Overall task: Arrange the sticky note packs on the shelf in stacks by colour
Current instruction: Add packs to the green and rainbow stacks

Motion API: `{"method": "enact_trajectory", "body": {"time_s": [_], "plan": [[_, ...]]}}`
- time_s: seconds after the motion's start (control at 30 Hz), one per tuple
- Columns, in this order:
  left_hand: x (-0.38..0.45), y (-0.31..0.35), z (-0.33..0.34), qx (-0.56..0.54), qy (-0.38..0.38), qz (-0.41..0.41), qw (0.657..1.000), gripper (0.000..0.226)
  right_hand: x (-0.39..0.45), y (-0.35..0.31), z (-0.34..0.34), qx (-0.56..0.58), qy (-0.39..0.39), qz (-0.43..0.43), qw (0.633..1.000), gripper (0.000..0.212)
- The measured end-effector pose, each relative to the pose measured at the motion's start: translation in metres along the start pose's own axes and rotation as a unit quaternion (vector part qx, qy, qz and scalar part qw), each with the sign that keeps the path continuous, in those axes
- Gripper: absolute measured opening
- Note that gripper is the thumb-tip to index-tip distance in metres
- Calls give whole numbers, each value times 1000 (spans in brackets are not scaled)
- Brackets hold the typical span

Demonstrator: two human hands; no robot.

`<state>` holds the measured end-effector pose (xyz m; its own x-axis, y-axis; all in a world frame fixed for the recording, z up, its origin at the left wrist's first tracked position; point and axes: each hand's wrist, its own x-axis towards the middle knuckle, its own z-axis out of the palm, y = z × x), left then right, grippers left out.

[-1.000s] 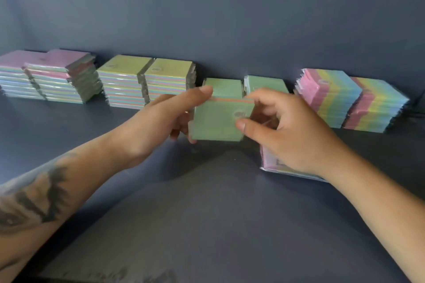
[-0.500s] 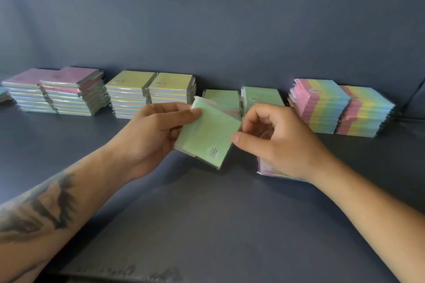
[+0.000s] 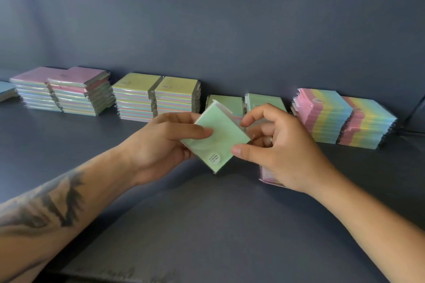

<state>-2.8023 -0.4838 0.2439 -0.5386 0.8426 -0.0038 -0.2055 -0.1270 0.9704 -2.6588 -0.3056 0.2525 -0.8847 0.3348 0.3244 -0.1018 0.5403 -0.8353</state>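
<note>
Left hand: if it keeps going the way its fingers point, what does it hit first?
The left hand points right and slightly away, with the green pack in its grip. First in that line is probably the right hand, already touching the pack's far edge. Depth is unclear from one view.

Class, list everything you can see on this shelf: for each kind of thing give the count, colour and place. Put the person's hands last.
Pink-topped stacks: two, pink, far left against the back wall.
Blue pack: one, blue, at the left edge, cut off.
Yellow-topped stacks: two, yellow-green, left of centre.
Green-topped stacks: two, green, low, behind the hands.
Rainbow stacks: two, striped pink-yellow-blue, far right.
Green pack: one, green with a white sticker, held tilted in both hands.
Pink pack: pink, under the right hand; count unclear.
Shelf: one, dark blue-grey.
Left hand: one, gripping the green pack.
Right hand: one, pinching the pack's edge.
</note>
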Motion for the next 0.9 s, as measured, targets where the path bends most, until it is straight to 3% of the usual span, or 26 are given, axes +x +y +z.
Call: {"method": "enact_trajectory", "body": {"time_s": [0.07,0.17,0.33,0.53,0.63,0.7,0.77,0.87,0.9], "plan": [[1,-1,-1,15,7,2,1000,34,0,1,1,10,18,7,1000,38],[2,0,-2,26,17,7,999,32,-5,2,2,-118,23,-44,992,50],[-2,-1,0,76,9,6,997,27,-7,-8,9,-305,-68,-190,931,63],[-4,1,4,96,18,21,995,38,-5,-10,5,-373,-37,-224,900,65],[2,0,-2,156,101,70,980,32,10,-16,-9,-394,-11,-202,896,68],[5,-3,-9,296,162,108,935,24,24,-22,-15,-407,-2,-179,896,67],[2,-5,-14,457,180,102,865,35,43,-27,-16,-417,1,-153,896,64],[-4,-8,-13,647,144,25,748,54,75,-21,-8,-449,-9,-126,885,62],[-4,-10,-12,673,127,2,729,58,85,-17,-5,-464,-16,-116,878,62]]}}
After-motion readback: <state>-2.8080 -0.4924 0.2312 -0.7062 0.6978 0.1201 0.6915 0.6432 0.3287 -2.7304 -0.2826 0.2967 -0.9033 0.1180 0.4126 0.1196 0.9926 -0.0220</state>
